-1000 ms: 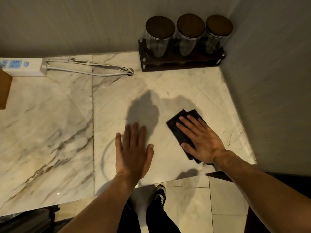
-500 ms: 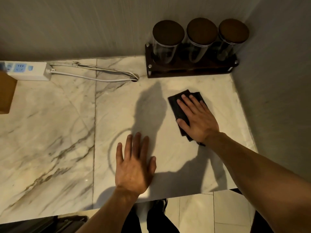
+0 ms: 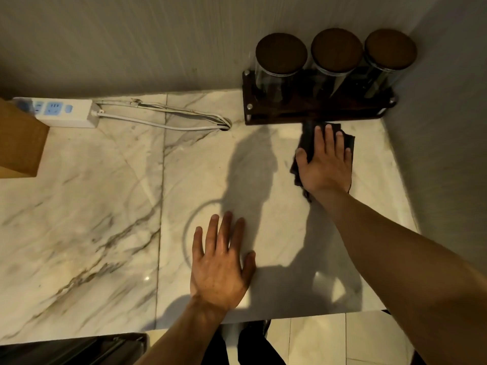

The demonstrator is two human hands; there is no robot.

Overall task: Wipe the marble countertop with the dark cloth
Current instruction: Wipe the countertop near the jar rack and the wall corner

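The white marble countertop [image 3: 105,206] with grey veins fills most of the view. My right hand [image 3: 326,164] lies flat with fingers spread on the dark cloth [image 3: 308,139], pressing it onto the marble at the back right, just in front of the jar rack. The cloth shows only around my fingers and at the wrist. My left hand [image 3: 221,262] rests flat and open on the marble near the front edge, beside a faint ring mark [image 3: 188,233].
A dark wooden rack [image 3: 316,113] with three lidded glass jars [image 3: 280,64] stands in the back right corner against the walls. A white power strip [image 3: 63,111] with its cable [image 3: 163,122] lies at the back left. A brown box [image 3: 19,140] sits at the left edge.
My right hand has pushed the cloth away from me toward the jar rack, now almost touching it. My left hand stays planted near the front edge.
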